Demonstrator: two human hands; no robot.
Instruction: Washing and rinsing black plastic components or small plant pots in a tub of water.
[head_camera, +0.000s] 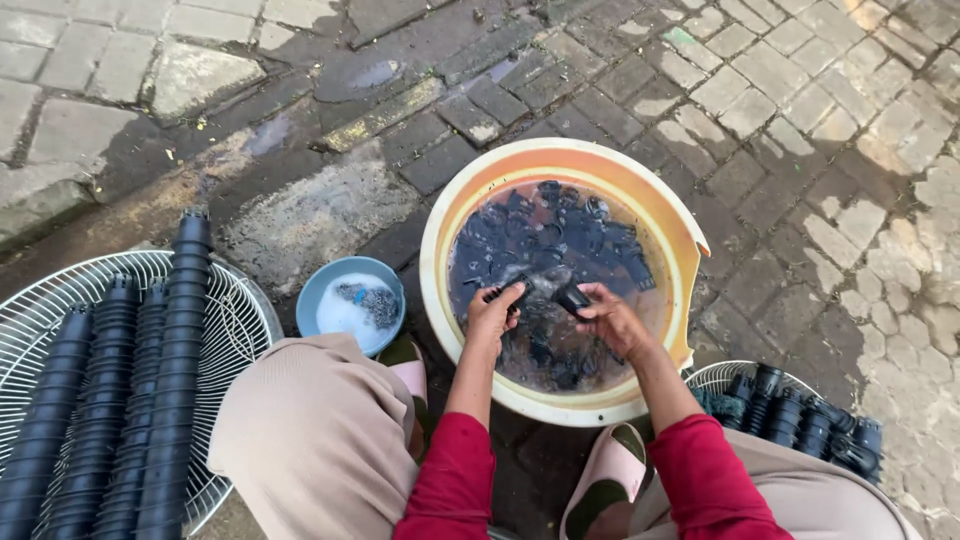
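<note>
At frame centre, small black pots, judged light, stiff and slippery, are pinched by left hand and right hand at the rims

ahead: open wet paving | left: blue bowl beside tub rim | right: rim apparently chipped, pots near

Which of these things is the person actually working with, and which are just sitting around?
In use: left hand and right hand, each holding a small black pot over the orange basin of water.

Lying about: stacked pots on a white grille, blue bowl, more pots at right.
</note>
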